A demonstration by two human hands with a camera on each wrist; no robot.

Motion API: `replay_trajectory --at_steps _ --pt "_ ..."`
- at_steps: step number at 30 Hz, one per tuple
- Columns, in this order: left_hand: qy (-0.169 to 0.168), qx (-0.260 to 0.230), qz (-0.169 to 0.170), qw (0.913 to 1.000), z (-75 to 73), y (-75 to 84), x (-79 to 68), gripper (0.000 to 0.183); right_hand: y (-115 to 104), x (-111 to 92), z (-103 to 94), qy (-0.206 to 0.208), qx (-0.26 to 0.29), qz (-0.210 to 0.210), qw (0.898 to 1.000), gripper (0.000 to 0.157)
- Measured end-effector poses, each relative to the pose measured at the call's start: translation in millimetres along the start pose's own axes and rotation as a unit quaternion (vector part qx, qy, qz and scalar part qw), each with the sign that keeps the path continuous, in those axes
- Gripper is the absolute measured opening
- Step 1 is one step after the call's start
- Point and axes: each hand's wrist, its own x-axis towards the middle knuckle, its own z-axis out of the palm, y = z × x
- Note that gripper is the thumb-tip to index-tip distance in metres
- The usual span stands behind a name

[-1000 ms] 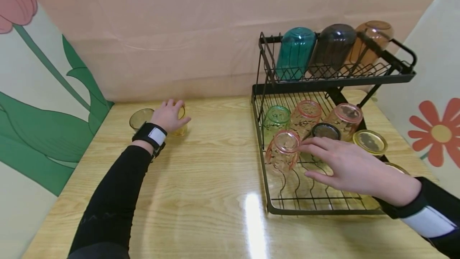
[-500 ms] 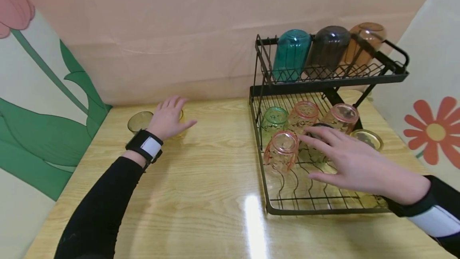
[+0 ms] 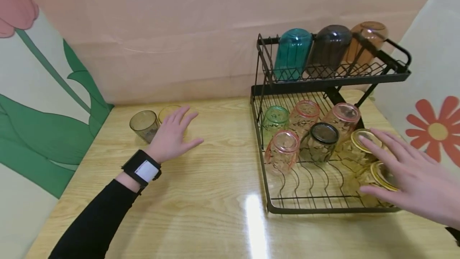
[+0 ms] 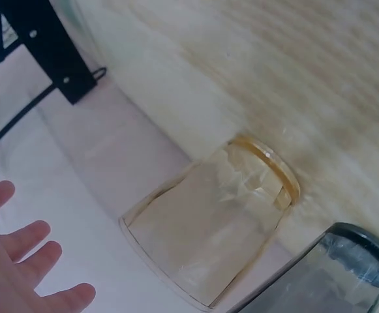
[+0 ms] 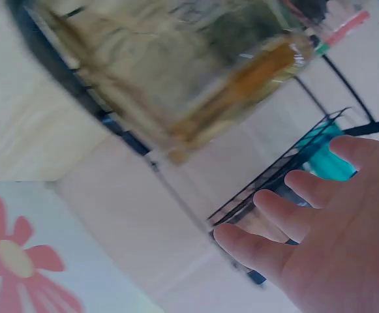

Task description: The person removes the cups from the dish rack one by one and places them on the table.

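My left hand (image 3: 170, 139) hovers with spread fingers in front of a yellow glass (image 3: 168, 112), partly hiding it. Beside that glass stands a smoky grey-brown glass (image 3: 143, 125). In the left wrist view both the yellow glass (image 4: 209, 222) and the grey one (image 4: 329, 277) stand apart from the fingers. My right hand (image 3: 413, 175) is spread over the right side of a black dish rack (image 3: 323, 211). Below and beside it are two upturned yellow glasses (image 3: 371, 175), the front one partly covered. Whether a fingertip touches them I cannot tell; the hand grips nothing.
On the rack's lower tier stand upturned glasses: green (image 3: 276, 121), dark (image 3: 321, 141) and several pink (image 3: 282, 151). Its upper tier carries a teal glass (image 3: 294, 53), a dark glass (image 3: 330, 49) and an amber glass (image 3: 368, 45). A pink backdrop (image 3: 172, 51) rises behind the table.
My right hand has moved right, from above the dark glass to the yellow glasses. My left hand has drawn slightly back toward me, uncovering the yellow glass's rim.
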Motion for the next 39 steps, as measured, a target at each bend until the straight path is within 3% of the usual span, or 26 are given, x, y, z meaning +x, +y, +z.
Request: replay_trajectory --at_steps 10,17,26,39 --pt "-0.019 -0.018 -0.011 0.9996 0.0 5.6 -12.8 0.075 10.2 -14.8 16.3 0.009 -0.01 0.034 0.999 0.109" --pt "-0.021 -0.022 -0.019 0.9994 1.7 4.0 -17.4 0.075 8.6 -9.7 21.2 0.051 0.001 0.016 0.999 0.09" --pt "-0.031 -0.026 -0.031 0.9987 2.3 3.0 -20.3 0.076 17.2 -9.3 37.9 -0.003 -0.011 0.028 1.0 0.067" --pt "-0.036 -0.037 -0.027 0.9983 2.9 6.1 -20.3 0.075 23.7 -6.9 52.5 0.071 -0.04 -0.005 0.997 0.056"
